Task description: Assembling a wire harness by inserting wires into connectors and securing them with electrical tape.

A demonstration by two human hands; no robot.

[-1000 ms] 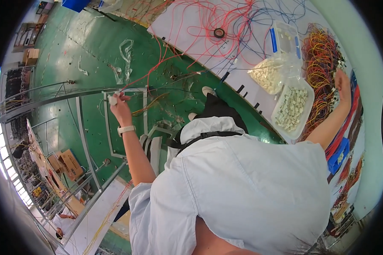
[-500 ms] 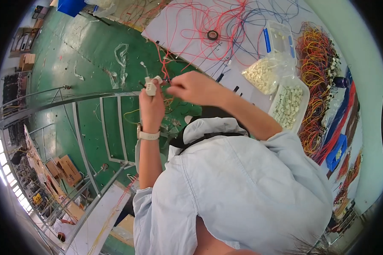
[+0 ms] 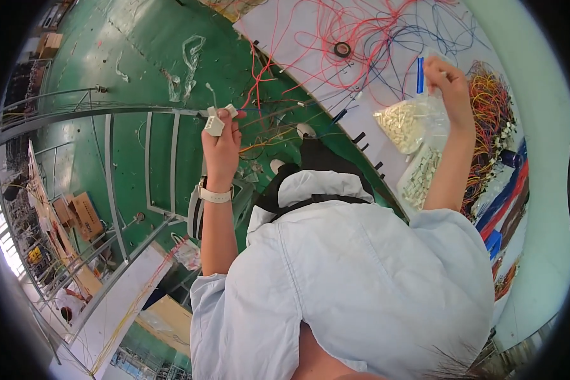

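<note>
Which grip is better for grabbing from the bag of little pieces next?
Probably the right grip: it's nearer the bag, though I can't tell whether that grip is empty. The left grip holds a white block.

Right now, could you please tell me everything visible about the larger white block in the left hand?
The larger white block is boxy, looks like hard plastic, and shows faint dark marks on one face. It is gripped tilted in the left hand, above the green floor. A smaller white piece is beside it; whether they touch is unclear.
</note>
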